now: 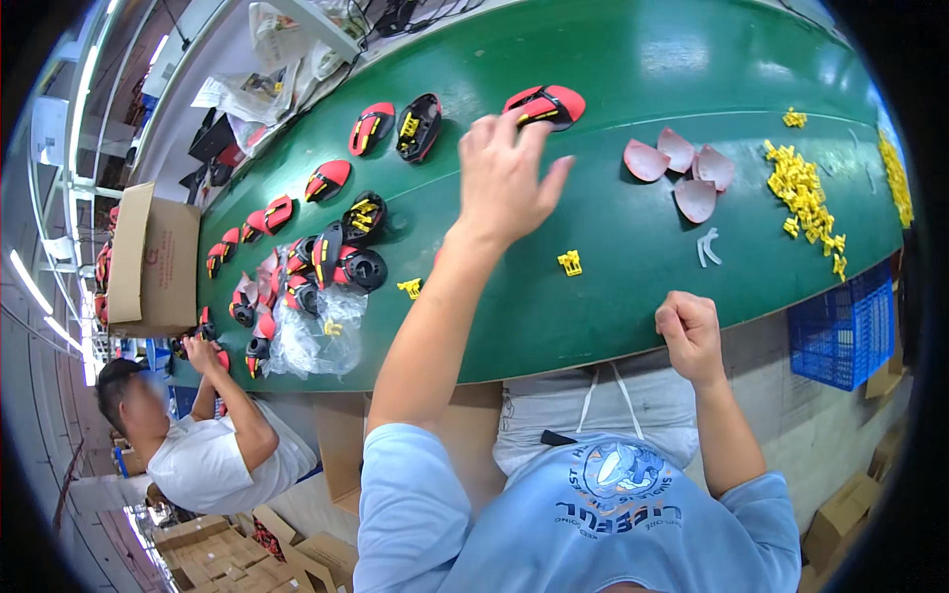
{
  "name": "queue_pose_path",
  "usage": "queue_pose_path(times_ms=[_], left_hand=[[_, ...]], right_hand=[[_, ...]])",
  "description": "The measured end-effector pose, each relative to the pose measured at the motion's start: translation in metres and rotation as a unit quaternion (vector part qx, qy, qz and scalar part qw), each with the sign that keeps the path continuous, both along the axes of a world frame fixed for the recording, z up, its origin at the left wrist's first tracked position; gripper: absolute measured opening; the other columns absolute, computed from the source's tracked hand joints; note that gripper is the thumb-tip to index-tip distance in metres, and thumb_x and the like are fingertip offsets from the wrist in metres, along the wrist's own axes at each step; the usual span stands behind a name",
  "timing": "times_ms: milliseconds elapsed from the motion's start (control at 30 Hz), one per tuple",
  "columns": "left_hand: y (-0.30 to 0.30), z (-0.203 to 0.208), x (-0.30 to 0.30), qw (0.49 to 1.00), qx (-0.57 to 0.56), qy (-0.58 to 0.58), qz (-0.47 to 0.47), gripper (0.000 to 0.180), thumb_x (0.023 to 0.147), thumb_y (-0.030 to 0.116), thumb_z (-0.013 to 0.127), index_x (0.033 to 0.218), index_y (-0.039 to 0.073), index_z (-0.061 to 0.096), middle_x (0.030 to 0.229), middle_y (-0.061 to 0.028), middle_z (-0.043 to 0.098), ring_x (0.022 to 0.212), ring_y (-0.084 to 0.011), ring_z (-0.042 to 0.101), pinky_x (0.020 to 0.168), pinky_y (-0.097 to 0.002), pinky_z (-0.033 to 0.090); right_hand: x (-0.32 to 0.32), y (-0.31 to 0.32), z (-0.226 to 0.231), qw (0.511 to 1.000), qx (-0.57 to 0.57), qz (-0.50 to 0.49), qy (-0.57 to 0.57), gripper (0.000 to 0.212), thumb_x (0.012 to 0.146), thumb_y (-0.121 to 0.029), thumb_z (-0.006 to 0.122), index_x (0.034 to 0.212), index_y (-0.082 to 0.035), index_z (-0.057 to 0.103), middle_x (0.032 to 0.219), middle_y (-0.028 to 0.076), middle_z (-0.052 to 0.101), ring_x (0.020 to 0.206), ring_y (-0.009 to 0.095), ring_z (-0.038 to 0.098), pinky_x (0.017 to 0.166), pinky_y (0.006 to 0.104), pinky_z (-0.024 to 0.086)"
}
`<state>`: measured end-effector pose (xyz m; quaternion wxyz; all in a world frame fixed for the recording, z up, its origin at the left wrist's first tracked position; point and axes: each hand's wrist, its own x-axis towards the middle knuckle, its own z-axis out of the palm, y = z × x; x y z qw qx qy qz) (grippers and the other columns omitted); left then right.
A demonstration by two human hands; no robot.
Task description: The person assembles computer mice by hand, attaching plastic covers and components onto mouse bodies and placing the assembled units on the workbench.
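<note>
Red-and-black shell [545,105] near the desk's [613,296] far edge looks light, stiff, smooth; I'd pinch its rim. My left hand [506,178] reaches with fingers [539,148] spread, touching it; right hand [689,331] is clenched, empty as far as I can tell.

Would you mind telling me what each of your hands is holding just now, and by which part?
The left hand holds nothing: its fingers are spread, reaching toward the red and black shell on the green belt. The right hand is a closed fist at the belt's edge; whether it holds anything cannot be told.

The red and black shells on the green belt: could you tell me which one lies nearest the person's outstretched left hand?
The red and black shell at the belt's far edge, just beyond the left hand; its fingertips almost reach it. The other shells lie further left.
</note>
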<state>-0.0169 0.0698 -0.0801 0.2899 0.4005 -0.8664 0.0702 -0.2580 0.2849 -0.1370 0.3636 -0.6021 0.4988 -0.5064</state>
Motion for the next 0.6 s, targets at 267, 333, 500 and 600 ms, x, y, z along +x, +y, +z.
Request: queue_pose_path(times_ms=[267,333,500,600], left_hand=[[-0.018,0.006,0.151,0.973,-0.054,-0.079,0.210,0.045,0.089,0.044,0.085,0.112,0.007,0.076,0.121,-0.0163,0.074,0.114,-0.0379,0.065,0.102,-0.0483,0.046],[-0.028,0.003,0.160,0.968,-0.049,-0.106,0.221,0.046,0.089,0.045,0.085,0.113,0.007,0.076,0.121,-0.0162,0.074,0.114,-0.0376,0.065,0.102,-0.0485,0.046],[-0.059,0.026,0.178,0.939,0.113,-0.120,0.301,0.060,0.088,0.050,0.084,0.127,0.006,0.074,0.131,-0.0200,0.072,0.121,-0.0363,0.064,0.115,-0.0499,0.043],[-0.072,0.013,0.178,0.965,0.069,-0.162,0.195,0.057,0.088,0.050,0.084,0.127,0.010,0.075,0.135,-0.0176,0.071,0.130,-0.0415,0.059,0.113,-0.0495,0.048]], right_hand=[[0.009,0.002,0.004,0.999,-0.028,0.021,0.031,0.028,0.095,-0.011,0.079,0.074,-0.002,0.064,0.064,0.008,0.057,0.055,0.021,0.052,0.052,0.0364,0.037],[0.012,0.001,0.006,0.998,-0.028,0.025,0.041,0.027,0.094,-0.011,0.080,0.074,-0.002,0.064,0.064,0.008,0.057,0.055,0.021,0.052,0.052,0.0365,0.037],[0.007,0.007,0.004,0.996,-0.045,0.005,0.081,0.027,0.090,-0.014,0.084,0.074,-0.004,0.065,0.064,0.009,0.059,0.054,0.025,0.054,0.051,0.0379,0.039],[0.015,0.005,0.000,0.994,-0.059,-0.005,0.089,0.027,0.089,-0.015,0.085,0.074,-0.004,0.066,0.064,0.009,0.058,0.054,0.025,0.054,0.051,0.0381,0.039]])
